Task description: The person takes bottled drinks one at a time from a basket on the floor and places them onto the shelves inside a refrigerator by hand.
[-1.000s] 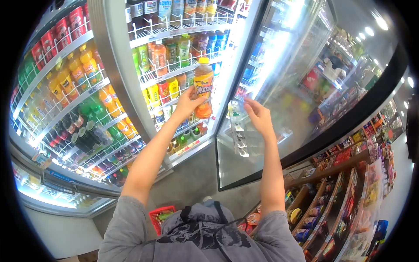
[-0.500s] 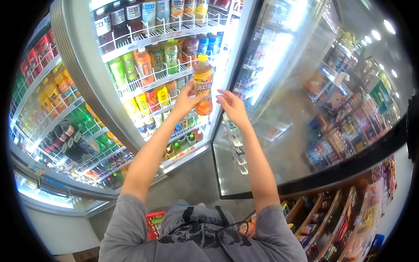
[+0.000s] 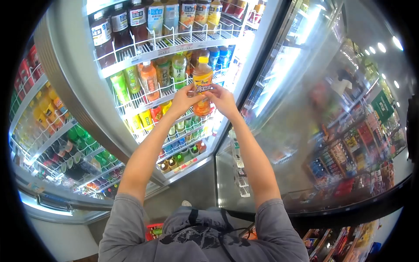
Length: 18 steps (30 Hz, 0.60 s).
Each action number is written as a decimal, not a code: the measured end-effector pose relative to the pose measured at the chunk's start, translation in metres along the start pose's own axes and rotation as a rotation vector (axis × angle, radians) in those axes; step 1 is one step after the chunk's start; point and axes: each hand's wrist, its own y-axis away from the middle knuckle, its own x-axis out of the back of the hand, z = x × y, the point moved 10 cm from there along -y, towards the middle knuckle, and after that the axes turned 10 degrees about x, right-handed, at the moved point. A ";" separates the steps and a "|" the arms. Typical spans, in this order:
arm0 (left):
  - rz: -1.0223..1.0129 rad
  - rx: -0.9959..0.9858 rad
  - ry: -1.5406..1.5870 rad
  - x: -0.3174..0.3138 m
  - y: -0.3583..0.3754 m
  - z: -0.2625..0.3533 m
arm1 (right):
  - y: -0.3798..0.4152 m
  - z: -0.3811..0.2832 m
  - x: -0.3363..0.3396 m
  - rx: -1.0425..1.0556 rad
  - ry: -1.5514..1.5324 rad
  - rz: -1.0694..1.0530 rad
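A bottle of amber iced tea [image 3: 202,81] with a yellow cap and an orange-yellow label stands upright in front of the open drinks fridge. My left hand [image 3: 183,101] is closed on its left side. From the right, my right hand [image 3: 223,101] grips the same bottle, thumb across the lower label and fingers against its side. Behind the bottle, fridge shelves [image 3: 148,53] with white wire rails carry rows of drinks, among them a green tea bottle [image 3: 179,67] and an orange-red bottle [image 3: 149,81].
The open glass fridge door [image 3: 279,170] stands to my right, with store shelving showing through it. A second fridge section [image 3: 48,131] is on the left. Below me are a red basket [image 3: 154,231] and, at lower right, snack shelves [image 3: 325,244].
My right hand has come in from the right and now grips the bottle. My left hand still holds it. The view has shifted slightly toward the fridge.
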 end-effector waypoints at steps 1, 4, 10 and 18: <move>-0.019 -0.006 -0.026 0.001 -0.007 -0.001 | -0.005 0.003 0.000 0.014 0.004 -0.002; -0.015 -0.022 -0.054 0.002 -0.021 0.002 | -0.018 0.009 0.003 0.022 0.023 -0.005; 0.090 -0.095 -0.197 0.009 -0.043 0.016 | -0.042 0.018 0.003 0.058 0.087 -0.019; 0.075 -0.083 -0.245 0.020 -0.092 0.029 | -0.099 0.026 0.000 0.124 0.164 0.026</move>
